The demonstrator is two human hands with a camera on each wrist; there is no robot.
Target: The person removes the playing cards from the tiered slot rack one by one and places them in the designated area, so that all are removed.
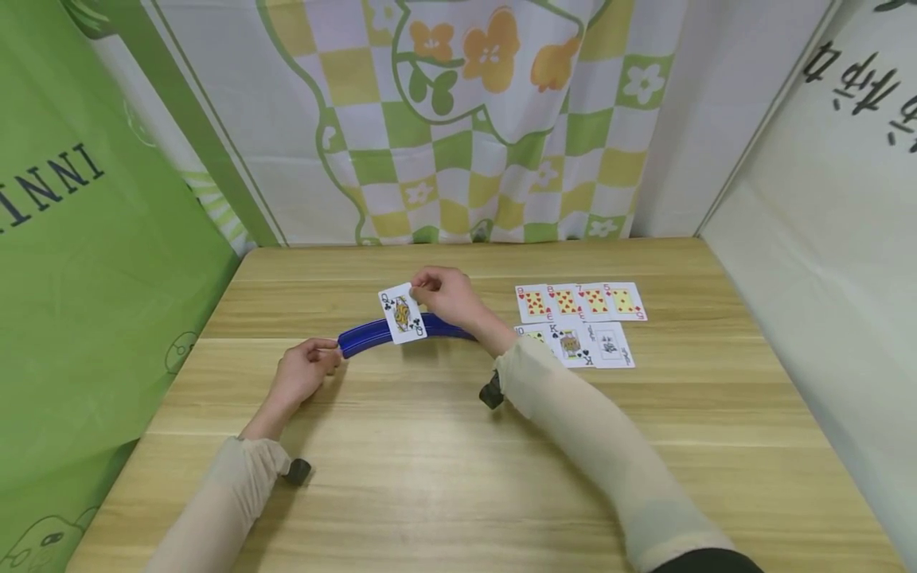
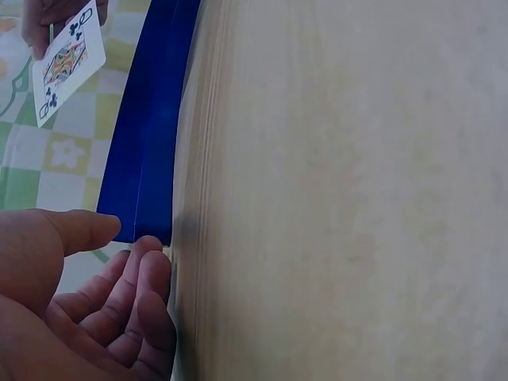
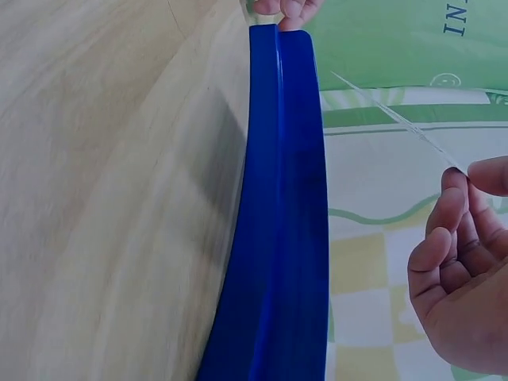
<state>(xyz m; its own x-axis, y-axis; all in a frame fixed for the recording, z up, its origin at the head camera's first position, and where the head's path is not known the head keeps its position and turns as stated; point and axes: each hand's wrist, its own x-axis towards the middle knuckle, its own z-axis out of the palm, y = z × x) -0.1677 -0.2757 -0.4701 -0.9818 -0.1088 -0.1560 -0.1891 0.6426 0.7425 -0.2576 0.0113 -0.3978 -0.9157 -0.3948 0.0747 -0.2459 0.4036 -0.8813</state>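
Note:
My right hand (image 1: 450,299) pinches a queen of clubs playing card (image 1: 401,317) by its upper right corner, thumb against fingertips. The card is held up over a curved blue card holder (image 1: 364,337), overlapping its middle in the head view. In the right wrist view the card (image 3: 401,121) appears almost edge-on, to the side of the holder (image 3: 304,182). At the holder's left end, my left hand (image 1: 306,371) grips the tip between thumb and fingers. The left wrist view shows that thumb on the blue end (image 2: 139,190). My right forearm hides the holder's right end.
On the right of the wooden table (image 1: 430,477) lie two rows of overlapping face-up cards. The back row (image 1: 566,301) has several red cards; the front row (image 1: 610,347) includes a ten, a king and a joker. A patterned curtain (image 1: 487,159) hangs behind the table.

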